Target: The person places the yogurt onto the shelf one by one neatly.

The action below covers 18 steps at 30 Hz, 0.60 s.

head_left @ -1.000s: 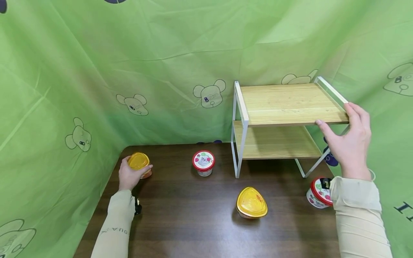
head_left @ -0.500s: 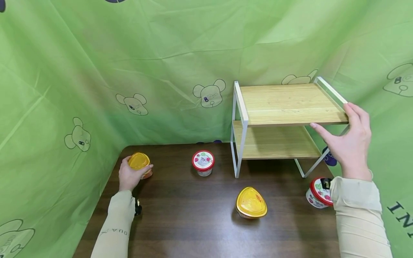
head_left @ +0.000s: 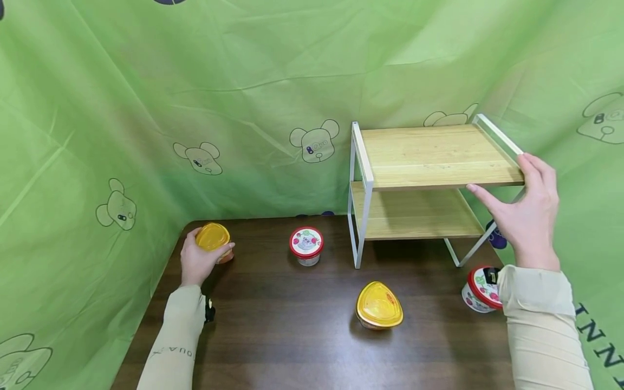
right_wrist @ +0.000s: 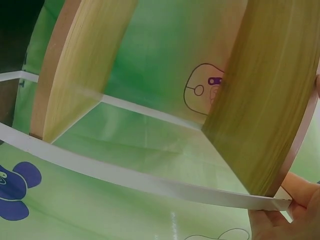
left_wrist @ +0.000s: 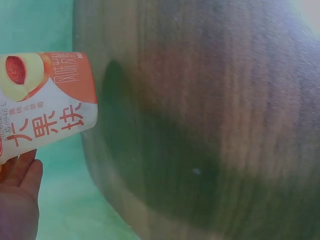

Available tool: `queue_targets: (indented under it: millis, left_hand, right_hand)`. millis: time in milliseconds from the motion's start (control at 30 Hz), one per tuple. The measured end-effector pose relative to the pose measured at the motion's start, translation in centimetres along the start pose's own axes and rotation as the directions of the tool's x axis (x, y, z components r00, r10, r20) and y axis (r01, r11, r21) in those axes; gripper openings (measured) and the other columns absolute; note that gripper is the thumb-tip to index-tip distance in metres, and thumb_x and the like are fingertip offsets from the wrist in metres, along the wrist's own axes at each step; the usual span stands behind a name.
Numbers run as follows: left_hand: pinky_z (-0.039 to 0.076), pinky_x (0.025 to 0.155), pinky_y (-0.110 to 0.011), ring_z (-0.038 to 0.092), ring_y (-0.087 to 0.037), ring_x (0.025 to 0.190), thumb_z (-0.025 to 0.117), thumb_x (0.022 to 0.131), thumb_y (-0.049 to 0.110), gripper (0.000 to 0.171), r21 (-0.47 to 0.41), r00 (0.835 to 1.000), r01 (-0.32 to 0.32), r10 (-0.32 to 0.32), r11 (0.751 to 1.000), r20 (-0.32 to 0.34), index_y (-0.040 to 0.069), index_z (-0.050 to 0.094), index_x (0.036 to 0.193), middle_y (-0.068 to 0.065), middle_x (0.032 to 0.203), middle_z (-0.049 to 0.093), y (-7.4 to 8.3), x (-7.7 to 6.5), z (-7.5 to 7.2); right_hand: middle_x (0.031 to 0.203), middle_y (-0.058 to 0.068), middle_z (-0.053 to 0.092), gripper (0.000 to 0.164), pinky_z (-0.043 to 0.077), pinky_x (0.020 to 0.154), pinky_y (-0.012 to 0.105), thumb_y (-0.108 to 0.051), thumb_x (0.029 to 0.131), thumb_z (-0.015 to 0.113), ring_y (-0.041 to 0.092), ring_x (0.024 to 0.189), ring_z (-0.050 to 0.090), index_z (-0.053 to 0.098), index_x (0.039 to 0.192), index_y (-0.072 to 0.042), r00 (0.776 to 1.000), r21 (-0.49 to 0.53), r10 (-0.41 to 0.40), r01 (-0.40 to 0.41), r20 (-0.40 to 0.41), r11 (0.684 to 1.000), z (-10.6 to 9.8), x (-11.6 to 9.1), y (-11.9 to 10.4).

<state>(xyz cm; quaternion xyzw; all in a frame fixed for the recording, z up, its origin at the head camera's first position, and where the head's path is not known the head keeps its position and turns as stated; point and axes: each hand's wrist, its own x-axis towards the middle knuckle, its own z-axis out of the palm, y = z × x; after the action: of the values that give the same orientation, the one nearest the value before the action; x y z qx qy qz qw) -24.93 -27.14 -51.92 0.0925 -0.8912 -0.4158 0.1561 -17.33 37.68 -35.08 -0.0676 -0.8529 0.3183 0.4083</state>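
At the table's far left corner my left hand [head_left: 199,261] grips a yogurt cup [head_left: 213,237] with a yellow lid, thumb on its right side and fingers round its left. A peach picture and orange lettering show on the cup's side [left_wrist: 47,100] in the left wrist view, where it stands out above the table. My right hand [head_left: 531,216] holds the front right corner of a two-tier shelf [head_left: 434,157], fingers over the white frame and thumb along the top board's front edge. The right wrist view shows the fingers round the frame's end [right_wrist: 280,204].
A red-lidded cup [head_left: 306,244] stands left of the shelf. Another yellow-lidded cup [head_left: 379,306] is in front of the shelf. A second red-lidded cup [head_left: 480,290] sits at the right, partly behind the right wrist. Green cloth [head_left: 253,108] surrounds the dark wooden table [head_left: 273,330].
My left hand has raised the yogurt cup slightly and shifted it a little right. The right thumb has slid a bit left along the board's edge; that hand otherwise stays at the shelf corner.
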Motion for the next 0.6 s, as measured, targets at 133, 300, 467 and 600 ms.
queue_targets:
  millis: [133, 300, 467, 600]
  left_hand:
    - [0.046, 0.1, -0.056, 0.053, -0.036, 0.117, 0.091, 0.065, 0.06, 0.11, -0.004, 1.0, -0.023, 0.023, 1.0, 0.004, 0.006, 0.042, 0.148, -0.016, 0.131, 0.054, 0.8, 0.3, 0.0]
    - [0.046, 0.1, -0.057, 0.053, -0.036, 0.116, 0.09, 0.064, 0.063, 0.111, -0.011, 0.998, -0.056, 0.056, 0.998, 0.002, 0.006, 0.044, 0.147, -0.017, 0.131, 0.055, 1.3, 0.6, 0.1]
    - [0.047, 0.099, -0.055, 0.054, -0.035, 0.115, 0.091, 0.062, 0.063, 0.111, -0.01, 0.997, -0.072, 0.072, 0.997, 0.005, 0.006, 0.045, 0.146, -0.016, 0.13, 0.056, 1.7, 0.5, 0.0]
    - [0.048, 0.099, -0.055, 0.054, -0.035, 0.114, 0.092, 0.062, 0.062, 0.11, -0.012, 0.997, -0.074, 0.074, 0.997, 0.008, 0.005, 0.045, 0.145, -0.016, 0.129, 0.055, 2.0, 0.4, -0.2]
  right_hand:
    - [0.153, -0.006, 0.042, 0.087, 0.029, 0.113, 0.031, -0.029, 0.074, 0.093, 0.016, 0.139, 0.039, 0.053, 0.15, -0.014, 1.0, -0.002, -0.003, 0.003, 0.0, 1.0, 0.1, 0.0, 0.0]
    - [0.152, -0.007, 0.042, 0.088, 0.029, 0.113, 0.03, -0.028, 0.073, 0.093, 0.015, 0.138, 0.039, 0.053, 0.15, -0.015, 1.0, 0.003, -0.002, 0.002, -0.002, 1.0, 0.1, 0.1, 0.0]
    - [0.151, -0.009, 0.043, 0.088, 0.029, 0.113, 0.028, -0.027, 0.073, 0.094, 0.015, 0.138, 0.04, 0.053, 0.15, -0.015, 1.0, 0.011, 0.001, -0.001, -0.004, 1.0, 0.2, 0.1, 0.0]
    - [0.151, -0.01, 0.043, 0.088, 0.029, 0.113, 0.028, -0.026, 0.073, 0.094, 0.015, 0.138, 0.04, 0.053, 0.15, -0.016, 1.0, 0.018, -0.006, 0.006, -0.009, 1.0, 0.2, 0.1, 0.0]
